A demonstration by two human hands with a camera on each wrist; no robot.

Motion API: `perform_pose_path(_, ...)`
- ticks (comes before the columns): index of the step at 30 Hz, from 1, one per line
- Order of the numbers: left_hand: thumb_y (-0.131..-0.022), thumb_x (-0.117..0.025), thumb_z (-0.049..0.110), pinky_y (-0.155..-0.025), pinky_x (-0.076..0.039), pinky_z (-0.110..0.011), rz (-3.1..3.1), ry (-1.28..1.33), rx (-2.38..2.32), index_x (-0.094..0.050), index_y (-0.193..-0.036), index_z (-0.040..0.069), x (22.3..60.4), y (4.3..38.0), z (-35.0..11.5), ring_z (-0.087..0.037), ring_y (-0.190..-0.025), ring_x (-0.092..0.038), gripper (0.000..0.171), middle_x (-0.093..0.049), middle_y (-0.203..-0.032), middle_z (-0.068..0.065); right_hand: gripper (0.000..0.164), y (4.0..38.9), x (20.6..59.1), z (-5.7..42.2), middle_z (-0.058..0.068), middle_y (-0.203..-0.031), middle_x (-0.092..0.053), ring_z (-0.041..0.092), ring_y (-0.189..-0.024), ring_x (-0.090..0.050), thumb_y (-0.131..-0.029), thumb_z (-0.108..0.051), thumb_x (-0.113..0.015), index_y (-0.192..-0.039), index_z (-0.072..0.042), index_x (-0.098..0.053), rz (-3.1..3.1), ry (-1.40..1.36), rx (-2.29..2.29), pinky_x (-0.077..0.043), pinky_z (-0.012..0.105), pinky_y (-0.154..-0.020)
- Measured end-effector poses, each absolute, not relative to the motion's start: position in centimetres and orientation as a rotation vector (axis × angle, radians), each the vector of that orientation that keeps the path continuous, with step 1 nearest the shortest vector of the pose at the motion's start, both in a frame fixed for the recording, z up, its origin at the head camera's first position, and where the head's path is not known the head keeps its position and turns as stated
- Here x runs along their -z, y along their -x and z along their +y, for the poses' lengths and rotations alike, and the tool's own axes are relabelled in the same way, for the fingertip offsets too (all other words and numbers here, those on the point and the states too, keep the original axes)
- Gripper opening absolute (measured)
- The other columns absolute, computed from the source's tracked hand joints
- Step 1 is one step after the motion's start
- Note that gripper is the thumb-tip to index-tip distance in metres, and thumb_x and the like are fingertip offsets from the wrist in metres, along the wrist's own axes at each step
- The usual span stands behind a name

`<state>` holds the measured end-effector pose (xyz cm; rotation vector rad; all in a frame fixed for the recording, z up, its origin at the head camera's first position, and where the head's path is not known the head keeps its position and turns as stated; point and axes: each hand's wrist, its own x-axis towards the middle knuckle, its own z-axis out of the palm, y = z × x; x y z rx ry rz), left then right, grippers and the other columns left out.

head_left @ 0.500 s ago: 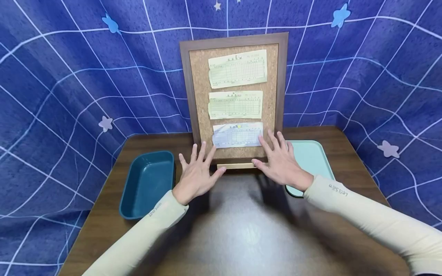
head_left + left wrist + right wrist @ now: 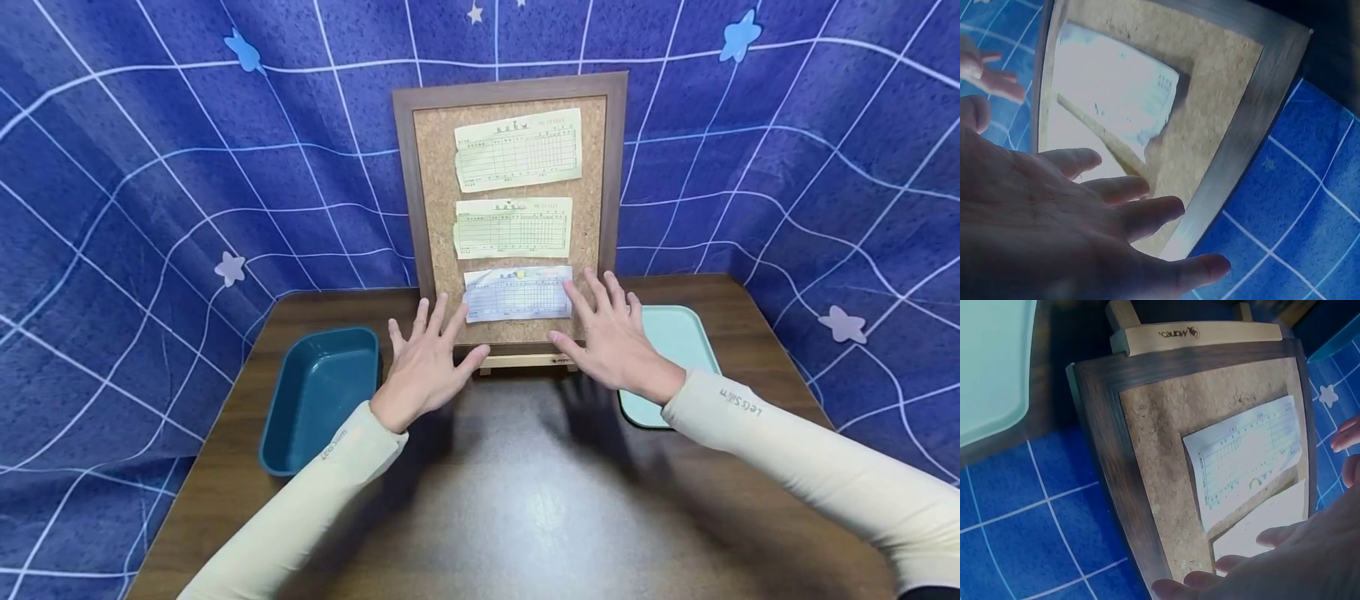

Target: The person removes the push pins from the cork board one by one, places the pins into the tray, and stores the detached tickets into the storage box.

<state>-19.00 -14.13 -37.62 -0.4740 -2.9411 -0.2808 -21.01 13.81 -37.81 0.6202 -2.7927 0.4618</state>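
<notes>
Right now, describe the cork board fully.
The cork board has a speckled tan face and a dark, wood-look frame. It stands roughly upright on a pale ledge at the far side of the table. Three printed slips lie against it. The left hand and right hand are close; contact is unclear.

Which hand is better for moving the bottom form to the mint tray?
Probably the right hand: near the bottom form and the mint tray. The left hand is near the form but farther from that tray.
</notes>
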Motion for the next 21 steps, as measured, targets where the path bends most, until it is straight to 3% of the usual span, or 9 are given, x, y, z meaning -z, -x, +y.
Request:
perform_pose_path(14, -0.09, -0.034, 0.068, -0.1, -0.002, -0.069, -2.917, 0.431, 0.262, -0.019, -0.152, 0.025, 35.5, 19.3, -14.2, -0.037, -0.14, -0.003, 0.077, -0.012, -0.156, -0.012, 0.075, 21.2, 36.4, 14.0, 0.021, -0.153, -0.014, 0.041, -0.138, -0.007, -0.093, -0.053, -0.046, -0.149, -0.009, -0.024, -2.728, -0.661, -0.477, -0.012, 0.063, -0.103)
perform_pose_path(21, -0.088, -0.028, 0.071, -0.101, -0.005, -0.067, -2.886, 0.44, 0.247, -0.021, -0.151, 0.024, 35.0, 19.4, -14.1, -0.037, -0.14, -0.004, 0.079, -0.014, -0.155, -0.013, 0.075, 21.6, 35.1, 14.2, 0.021, -0.152, -0.014, 0.042, -0.138, -0.007, -0.093, -0.052, -0.048, -0.149, -0.009, -0.025, -2.707, -0.675, -0.461, -0.013, 0.063, -0.103)
